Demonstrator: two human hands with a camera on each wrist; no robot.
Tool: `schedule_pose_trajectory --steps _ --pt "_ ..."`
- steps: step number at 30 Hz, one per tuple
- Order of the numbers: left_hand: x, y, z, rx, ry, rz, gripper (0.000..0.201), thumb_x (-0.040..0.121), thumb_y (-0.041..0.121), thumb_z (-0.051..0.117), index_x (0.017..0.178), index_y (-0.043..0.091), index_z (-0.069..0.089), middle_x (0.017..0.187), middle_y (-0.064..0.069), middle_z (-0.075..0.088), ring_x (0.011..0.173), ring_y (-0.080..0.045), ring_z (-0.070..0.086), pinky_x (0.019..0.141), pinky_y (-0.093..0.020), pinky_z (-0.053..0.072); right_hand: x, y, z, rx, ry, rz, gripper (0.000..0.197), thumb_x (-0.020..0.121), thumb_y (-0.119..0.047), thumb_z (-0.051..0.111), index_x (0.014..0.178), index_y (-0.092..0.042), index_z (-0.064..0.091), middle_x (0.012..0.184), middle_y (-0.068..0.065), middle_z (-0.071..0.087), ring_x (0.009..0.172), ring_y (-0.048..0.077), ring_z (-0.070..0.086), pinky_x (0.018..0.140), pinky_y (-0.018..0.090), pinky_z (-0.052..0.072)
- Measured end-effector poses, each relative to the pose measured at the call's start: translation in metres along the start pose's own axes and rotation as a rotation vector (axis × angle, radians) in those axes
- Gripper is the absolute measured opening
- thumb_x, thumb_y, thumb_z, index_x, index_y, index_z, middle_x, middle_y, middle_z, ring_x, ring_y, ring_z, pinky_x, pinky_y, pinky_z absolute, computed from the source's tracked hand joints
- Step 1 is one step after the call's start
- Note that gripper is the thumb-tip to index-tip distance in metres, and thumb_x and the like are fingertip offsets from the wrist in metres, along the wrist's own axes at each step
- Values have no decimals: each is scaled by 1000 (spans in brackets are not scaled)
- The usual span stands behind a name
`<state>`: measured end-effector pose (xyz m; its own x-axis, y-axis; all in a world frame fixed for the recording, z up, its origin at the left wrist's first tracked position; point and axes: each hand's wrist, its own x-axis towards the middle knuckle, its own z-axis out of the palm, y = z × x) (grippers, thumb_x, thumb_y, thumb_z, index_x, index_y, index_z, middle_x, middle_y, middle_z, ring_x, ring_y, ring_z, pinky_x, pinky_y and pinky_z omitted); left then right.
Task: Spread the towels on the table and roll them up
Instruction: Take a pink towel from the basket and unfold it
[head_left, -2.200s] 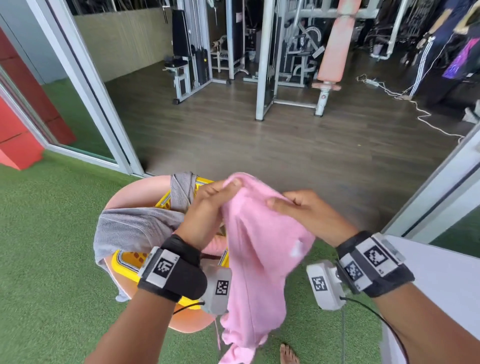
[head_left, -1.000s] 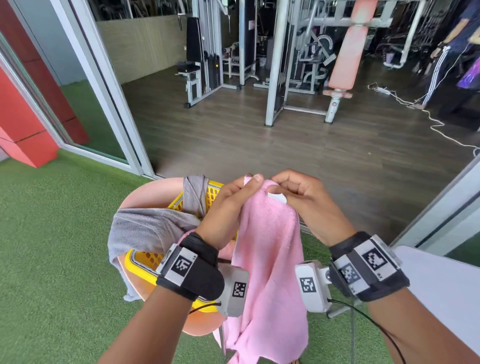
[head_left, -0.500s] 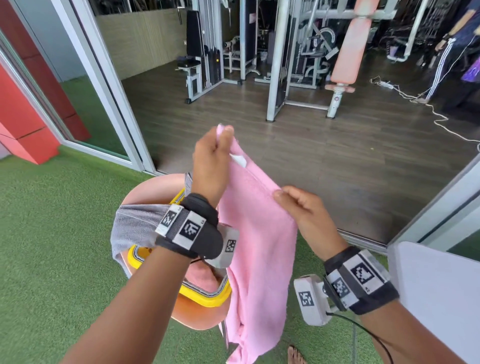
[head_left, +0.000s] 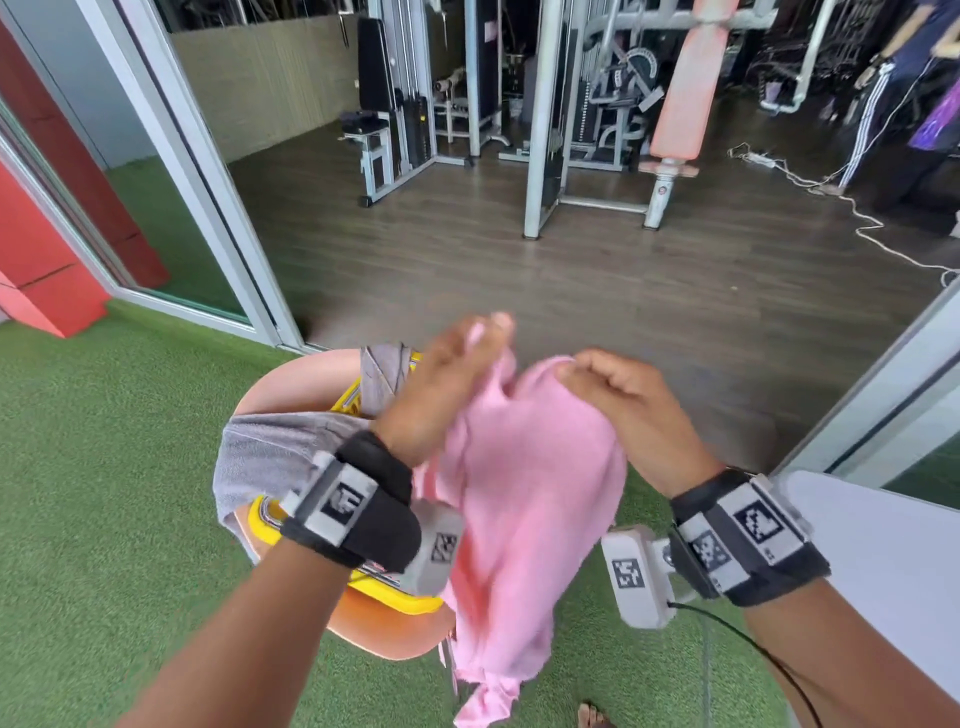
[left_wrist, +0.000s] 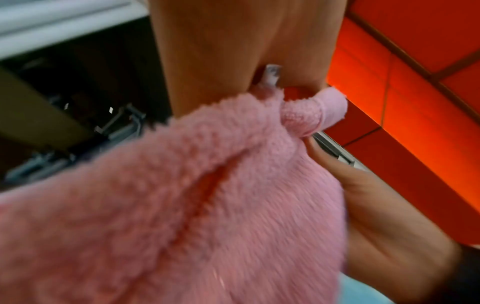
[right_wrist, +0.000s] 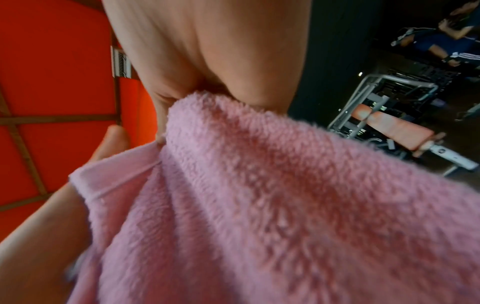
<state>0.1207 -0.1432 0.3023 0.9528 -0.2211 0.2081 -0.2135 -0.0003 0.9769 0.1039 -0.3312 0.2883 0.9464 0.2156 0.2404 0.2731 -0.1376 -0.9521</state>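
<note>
A fluffy pink towel (head_left: 524, 499) hangs in front of me, held by its top edge. My left hand (head_left: 467, 353) pinches the towel's hem at the upper left; the left wrist view shows the pink towel (left_wrist: 207, 205) caught between thumb and fingers. My right hand (head_left: 597, 379) grips the top edge a little to the right, and the pink towel (right_wrist: 285, 205) fills the right wrist view under the curled fingers. A grey towel (head_left: 270, 447) drapes over a yellow basket (head_left: 395, 597) on an orange stool (head_left: 395, 634). The white table (head_left: 883, 561) shows at the right edge.
Green artificial turf (head_left: 104, 493) covers the ground around the stool. A sliding glass door frame (head_left: 208, 182) stands ahead on the left, with gym machines (head_left: 545, 119) on dark wood flooring beyond. A cable (head_left: 883, 234) lies on that floor at the right.
My left hand, raised high half a second ago, has come down level with the right hand. Both hands are now closer together and the towel bunches between them.
</note>
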Motion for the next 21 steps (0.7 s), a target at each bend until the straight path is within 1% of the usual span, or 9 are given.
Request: schedule_pose_trajectory --steps 4,6,8,10,13,15,17,19,21 --pt "-10 -9 23 -72 -145 -87 36 81 23 72 65 1 48 71 -9 52 72 -17 45 70 -31 35 7 -15 -8 25 -33 2 12 93 -8 58 82 -2 60 74 8 61 71 6 53 69 16 42" --pt "0 1 14 -252 -35 -89 29 84 18 69 72 4 46 79 -13 47 75 -21 45 70 -35 35 -8 -2 -16 7 -41 79 26 93 -13 59 68 -15 51 61 -10 42 56 -1 36 51 12 29" --pt "10 13 3 -303 132 -104 17 92 18 60 81 9 50 79 -11 49 74 -21 53 68 -31 43 -29 14 -29 3 -29 169 33 90 -25 61 60 -19 48 59 -13 35 53 1 30 47 16 24" --pt "12 9 5 -281 158 -105 17 96 23 55 86 9 53 82 -9 56 80 -24 57 75 -33 45 -44 21 -45 -33 -6 187 39 89 -34 63 63 -9 49 64 -4 36 58 7 33 52 25 24" --pt "-8 -10 54 -107 -149 -154 21 88 29 64 82 10 58 76 0 60 76 -19 54 75 -35 43 -47 6 -63 -87 13 103 29 94 -26 60 72 -7 61 68 -3 41 66 7 38 60 28 30" --pt "-19 -22 94 -31 -266 -251 34 81 22 70 64 14 42 65 4 49 64 -12 44 63 -29 38 -49 -6 -74 -101 -23 57 20 95 -18 58 85 -3 67 75 -4 57 74 5 50 70 24 39" --pt "-21 -24 118 -82 -203 -219 48 81 13 69 63 9 24 67 -5 37 66 -16 40 61 -29 33 -60 -2 -92 -113 -15 69 19 94 -17 60 86 0 64 76 -1 58 73 5 50 67 22 40" --pt "-16 -16 132 -112 -168 -197 45 86 7 63 66 10 22 70 -4 45 70 -16 51 65 -24 39 -85 12 -116 -115 30 188 36 91 -27 65 75 4 52 70 4 40 65 13 37 58 29 29" --pt "-13 -9 148 -145 -119 -288 33 95 4 53 73 22 35 63 21 62 68 12 58 66 -5 39 -117 27 -143 -111 56 302 56 87 -40 68 75 8 43 72 5 33 65 18 31 60 35 23"
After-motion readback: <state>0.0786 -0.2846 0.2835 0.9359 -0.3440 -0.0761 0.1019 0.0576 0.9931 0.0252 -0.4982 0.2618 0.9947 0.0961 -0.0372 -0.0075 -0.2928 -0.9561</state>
